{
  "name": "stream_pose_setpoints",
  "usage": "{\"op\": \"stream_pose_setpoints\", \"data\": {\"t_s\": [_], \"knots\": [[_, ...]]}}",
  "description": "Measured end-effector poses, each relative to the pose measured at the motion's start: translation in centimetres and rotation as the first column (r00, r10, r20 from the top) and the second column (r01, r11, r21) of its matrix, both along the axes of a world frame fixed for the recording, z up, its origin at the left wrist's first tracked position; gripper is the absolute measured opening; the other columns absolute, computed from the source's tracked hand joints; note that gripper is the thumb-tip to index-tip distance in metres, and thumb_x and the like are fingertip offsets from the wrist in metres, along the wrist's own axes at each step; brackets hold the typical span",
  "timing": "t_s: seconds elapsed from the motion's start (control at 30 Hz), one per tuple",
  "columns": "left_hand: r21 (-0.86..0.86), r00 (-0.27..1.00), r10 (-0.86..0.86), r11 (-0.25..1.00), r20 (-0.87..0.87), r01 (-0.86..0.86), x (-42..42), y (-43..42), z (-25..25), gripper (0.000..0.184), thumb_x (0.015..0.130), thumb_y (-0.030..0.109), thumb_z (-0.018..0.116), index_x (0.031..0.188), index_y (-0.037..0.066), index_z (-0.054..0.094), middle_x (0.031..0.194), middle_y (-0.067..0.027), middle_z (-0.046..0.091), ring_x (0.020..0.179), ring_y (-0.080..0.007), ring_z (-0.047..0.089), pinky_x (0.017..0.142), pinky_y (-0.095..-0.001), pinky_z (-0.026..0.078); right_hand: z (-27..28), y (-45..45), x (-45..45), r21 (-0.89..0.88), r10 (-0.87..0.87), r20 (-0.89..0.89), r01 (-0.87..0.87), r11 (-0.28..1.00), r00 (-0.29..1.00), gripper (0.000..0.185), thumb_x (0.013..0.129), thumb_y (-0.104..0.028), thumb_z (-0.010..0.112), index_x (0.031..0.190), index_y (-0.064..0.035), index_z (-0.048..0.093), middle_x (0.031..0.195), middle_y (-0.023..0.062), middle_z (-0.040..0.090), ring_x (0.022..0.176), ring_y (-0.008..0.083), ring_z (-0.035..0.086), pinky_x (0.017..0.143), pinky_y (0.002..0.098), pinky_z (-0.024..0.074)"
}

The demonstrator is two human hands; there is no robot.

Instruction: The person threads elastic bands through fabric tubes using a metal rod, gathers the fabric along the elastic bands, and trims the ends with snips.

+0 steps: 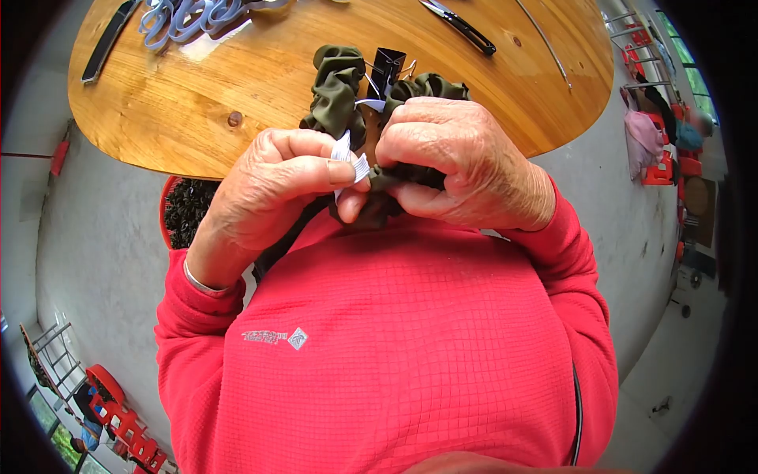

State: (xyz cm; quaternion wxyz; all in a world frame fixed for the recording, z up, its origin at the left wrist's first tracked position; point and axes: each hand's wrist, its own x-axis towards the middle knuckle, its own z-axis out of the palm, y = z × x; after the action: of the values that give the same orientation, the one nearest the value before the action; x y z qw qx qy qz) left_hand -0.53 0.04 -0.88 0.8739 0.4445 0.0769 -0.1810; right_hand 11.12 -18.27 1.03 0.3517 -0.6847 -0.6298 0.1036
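Observation:
My left hand (272,182) pinches the end of a white elastic band (342,154) between thumb and fingers. Curled over gathered dark green fabric (337,91), my right hand (466,158) grips the part of this ruffled tube nearest my chest. The fabric forms a loop with a gap at its far side. At that gap a black binder clip (387,71) stands on the table, and a short piece of the white elastic shows beside it. My right fingertips are partly hidden by the fabric.
The wooden table (174,103) carries a pile of pale elastic (193,17), a dark strip (110,41), a black-handled knife (462,28) and a thin metal rod (545,43). Below its left edge stands a red basket (164,209) of dark pieces. Red stools (130,426) and people are farther off.

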Motion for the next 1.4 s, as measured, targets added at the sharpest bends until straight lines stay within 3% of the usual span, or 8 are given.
{"op": "stream_pose_setpoints", "data": {"t_s": [0.17,0.27,0.37,0.6,0.8,1.17,1.3,1.4], "knots": [[0.234,0.993,0.073,0.968,0.096,-0.094,-0.3,-0.6,0.5,0.013,0.082,0.007,0.059,0.081,-0.004,0.065,0.073,-0.0084,0.064,0.068,-0.0132,0.060,0.069,-0.0255,0.048,0.1,0.0,0.1,-0.003,-0.002,-0.004,0.002,1.000,1.000,0.014,0.064,-0.004,0.061,0.076,-0.0070,0.055,0.072,0.0089,0.055,0.070,0.0286,0.058,0.061,0.0366,0.0464],[0.240,0.986,0.121,0.960,0.114,-0.146,-0.2,-0.7,0.4,0.012,0.078,0.009,0.059,0.079,-0.002,0.063,0.070,-0.0119,0.062,0.065,-0.0179,0.058,0.066,-0.0290,0.046,0.2,0.0,0.3,-0.005,0.004,-0.030,-0.004,1.000,1.000,0.013,0.064,-0.004,0.061,0.076,-0.0065,0.054,0.071,0.0097,0.055,0.068,0.0289,0.057,0.059,0.0363,0.0459],[0.025,0.981,0.051,0.998,0.188,-0.057,-0.4,0.1,-0.2,0.014,0.084,0.010,0.058,0.082,-0.003,0.064,0.073,-0.0091,0.063,0.071,-0.0150,0.059,0.072,-0.0261,0.047,0.3,-0.1,0.5,-0.019,0.027,-0.085,-0.028,0.999,0.996,0.013,0.064,-0.004,0.061,0.075,-0.0061,0.054,0.069,0.0102,0.054,0.066,0.0289,0.057,0.058,0.0361,0.0453],[-0.119,0.992,0.106,0.988,0.074,-0.097,-0.1,0.2,-0.3,0.017,0.086,0.011,0.056,0.078,-0.002,0.062,0.071,-0.0093,0.062,0.069,-0.0149,0.059,0.071,-0.0267,0.047,0.4,-0.1,0.7,-0.025,0.014,-0.022,-0.015,1.000,1.000,0.013,0.064,-0.004,0.061,0.073,-0.0060,0.053,0.068,0.0098,0.052,0.066,0.0296,0.056,0.058,0.0369,0.0444],[0.164,0.991,0.082,0.982,0.106,-0.099,-0.2,0.1,0.1,0.013,0.082,0.007,0.057,0.075,-0.003,0.063,0.072,-0.0094,0.063,0.070,-0.0145,0.060,0.071,-0.0260,0.047,0.4,0.2,0.6,-0.022,0.051,-0.032,-0.052,0.998,0.998,0.013,0.064,-0.004,0.061,0.073,-0.0064,0.053,0.069,0.0101,0.053,0.067,0.0297,0.057,0.058,0.0369,0.0448],[0.015,0.960,0.119,0.992,0.252,-0.127,-0.1,1.4,-0.2,0.014,0.083,0.010,0.057,0.084,-0.004,0.063,0.072,-0.0098,0.063,0.070,-0.0141,0.059,0.076,-0.0268,0.047,0.2,0.1,1.1,0.028,0.023,-0.092,-0.021,0.999,0.995,0.018,0.061,0.003,0.057,0.077,-0.0041,0.054,0.070,0.0098,0.054,0.065,0.0285,0.055,0.059,0.0343,0.0446],[0.177,0.972,0.125,0.971,0.199,-0.161,-0.1,0.8,0.2,0.014,0.085,0.009,0.058,0.080,-0.003,0.064,0.074,-0.0087,0.064,0.072,-0.0128,0.061,0.071,-0.0245,0.048,0.6,0.5,0.7,0.006,0.012,-0.307,-0.011,1.000,0.952,0.022,0.062,0.005,0.052,0.082,-0.0025,0.055,0.072,0.0111,0.056,0.065,0.0273,0.056,0.061,0.0328,0.0447],[0.270,0.973,0.109,0.949,0.203,-0.162,0.0,0.7,0.5,0.015,0.084,0.009,0.058,0.077,-0.002,0.065,0.074,-0.0081,0.065,0.072,-0.0126,0.061,0.071,-0.0247,0.048,0.7,0.7,0.4,-0.042,0.000,-0.285,-0.012,0.999,0.959,0.021,0.067,0.002,0.049,0.085,-0.0008,0.059,0.076,0.0179,0.061,0.068,0.0306,0.060,0.063,0.0337,0.0484]]}}
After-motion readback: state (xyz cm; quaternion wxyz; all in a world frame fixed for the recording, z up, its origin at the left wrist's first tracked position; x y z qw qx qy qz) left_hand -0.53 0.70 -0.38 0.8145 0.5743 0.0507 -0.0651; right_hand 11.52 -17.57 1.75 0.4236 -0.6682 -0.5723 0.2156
